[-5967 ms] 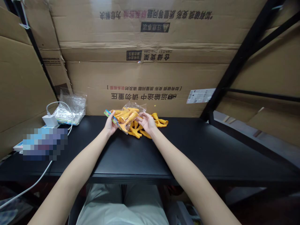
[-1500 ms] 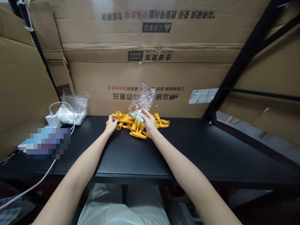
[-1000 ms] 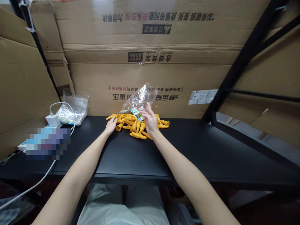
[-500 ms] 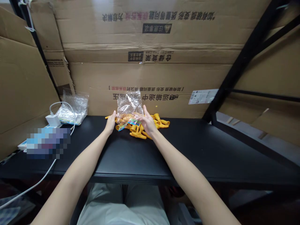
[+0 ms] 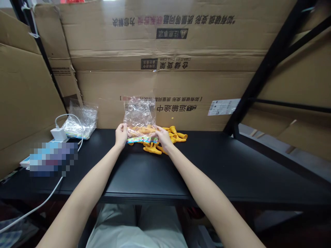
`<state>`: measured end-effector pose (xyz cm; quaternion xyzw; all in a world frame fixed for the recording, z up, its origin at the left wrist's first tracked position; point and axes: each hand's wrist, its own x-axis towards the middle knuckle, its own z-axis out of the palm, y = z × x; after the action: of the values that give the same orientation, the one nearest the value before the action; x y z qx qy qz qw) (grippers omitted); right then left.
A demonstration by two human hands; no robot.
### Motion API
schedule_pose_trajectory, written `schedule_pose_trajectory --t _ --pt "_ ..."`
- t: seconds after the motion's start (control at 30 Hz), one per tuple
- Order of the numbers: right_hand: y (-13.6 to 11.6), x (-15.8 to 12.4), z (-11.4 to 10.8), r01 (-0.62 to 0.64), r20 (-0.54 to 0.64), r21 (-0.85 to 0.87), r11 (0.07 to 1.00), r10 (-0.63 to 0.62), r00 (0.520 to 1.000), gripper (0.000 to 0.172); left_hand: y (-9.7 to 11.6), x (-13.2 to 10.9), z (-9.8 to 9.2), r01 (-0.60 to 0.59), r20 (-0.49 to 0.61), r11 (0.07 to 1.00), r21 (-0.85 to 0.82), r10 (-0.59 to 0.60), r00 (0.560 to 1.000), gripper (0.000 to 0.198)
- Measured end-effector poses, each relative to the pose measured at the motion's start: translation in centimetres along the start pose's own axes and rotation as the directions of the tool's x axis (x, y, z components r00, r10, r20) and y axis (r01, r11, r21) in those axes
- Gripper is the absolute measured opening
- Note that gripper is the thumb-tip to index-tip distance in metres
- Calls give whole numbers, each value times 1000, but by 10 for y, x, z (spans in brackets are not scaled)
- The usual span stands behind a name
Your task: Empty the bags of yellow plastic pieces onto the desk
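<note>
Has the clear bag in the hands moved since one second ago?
Yes, left and slightly lower: the clear bag now sits further left against the printed cardboard behind it.

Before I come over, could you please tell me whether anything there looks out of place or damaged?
Printing on the back cardboard panel is upside down, and the cardboard strip at its left has a ragged, torn-looking edge. Yellow pieces lie jumbled near the clear bag, but I see no damage there.
</note>
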<state>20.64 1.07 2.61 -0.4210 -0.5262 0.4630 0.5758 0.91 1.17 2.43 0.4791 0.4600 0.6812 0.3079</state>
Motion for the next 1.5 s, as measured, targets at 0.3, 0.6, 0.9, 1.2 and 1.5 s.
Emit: schedule_pose_trajectory --t 0.3,0.6,0.9,1.2,1.5 --pt "-6 -6 -2 -31 37 31 999 30 999 34 -2 -2 -4 -66 92 995 70 59 994 33" --pt "-4 -2 -3 -50 -38 162 985 57 998 29 -3 -1 -6 -75 73 997 3 75 995 36" --pt "-6 -1 -7 -1 -136 245 969 36 990 29 -5 0 -7 13 156 999 -46 -5 988 38" --pt "0 1 -7 -32 -83 259 965 55 995 20 -5 6 -9 22 2 998 -63 -22 1000 32" --pt "12 12 -13 153 -249 71 986 -131 960 37 -11 6 -7 23 97 995 -99 -13 995 39"
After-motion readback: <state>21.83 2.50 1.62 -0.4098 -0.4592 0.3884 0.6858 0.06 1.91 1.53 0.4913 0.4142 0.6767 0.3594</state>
